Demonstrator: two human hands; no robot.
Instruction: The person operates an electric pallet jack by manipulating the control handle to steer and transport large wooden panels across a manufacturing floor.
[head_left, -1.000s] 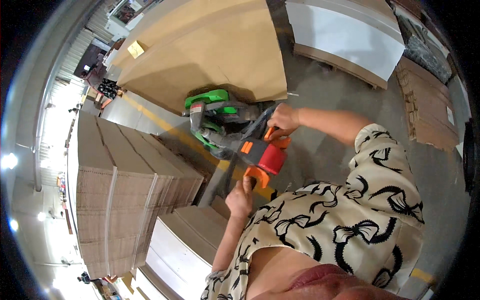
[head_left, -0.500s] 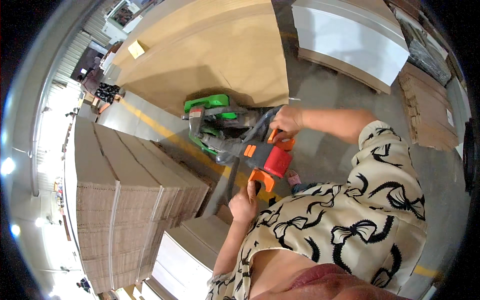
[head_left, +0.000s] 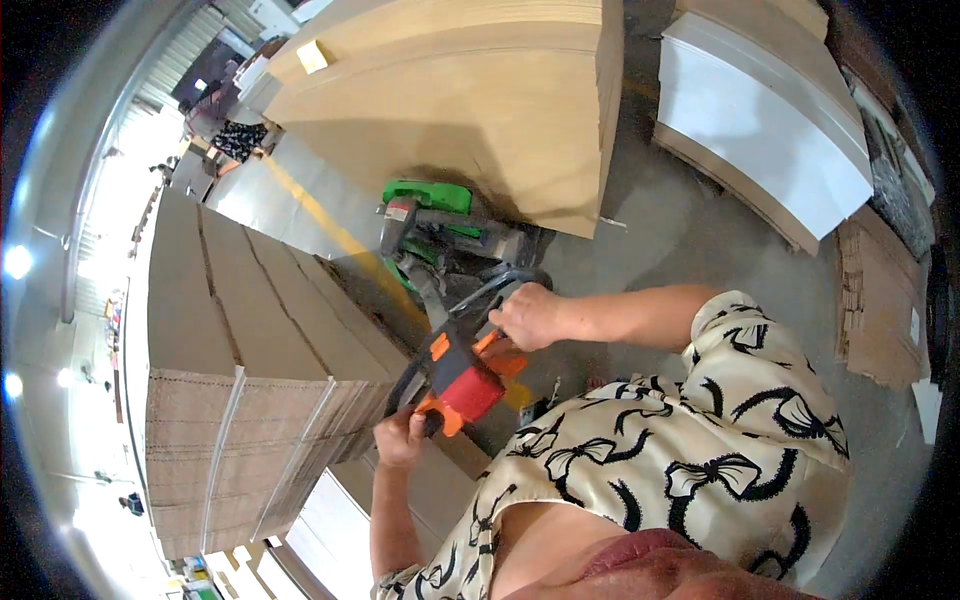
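Orange and red plastic marks the control head of the pallet truck handle [head_left: 462, 385], and that is where I see both hands working, just left of the frame's centre. My left hand [head_left: 400, 437] sits at the lower end of the handle loop, its grip curled tight round the black bar beneath the orange paddle. My right hand [head_left: 527, 315] is higher and to the right, its grip wrapped round the upper side of the same black loop, fingers pressed onto the bar. So the handle head lies between the two hands, touching both, tilted from lower left to upper right.

From the head, the grey shaft runs up and left to the green pallet truck [head_left: 428, 225], whose body stands on the concrete floor [head_left: 690, 235] just under the edge of a large tan cardboard stack [head_left: 470, 100] in the upper middle of the frame. Whether its forks reach beneath that stack I cannot tell.

Left of the hands a tall stack of brown corrugated sheets [head_left: 250, 400] fills the left side. In the upper right lies a white-topped stack [head_left: 760, 120], well apart from the truck.
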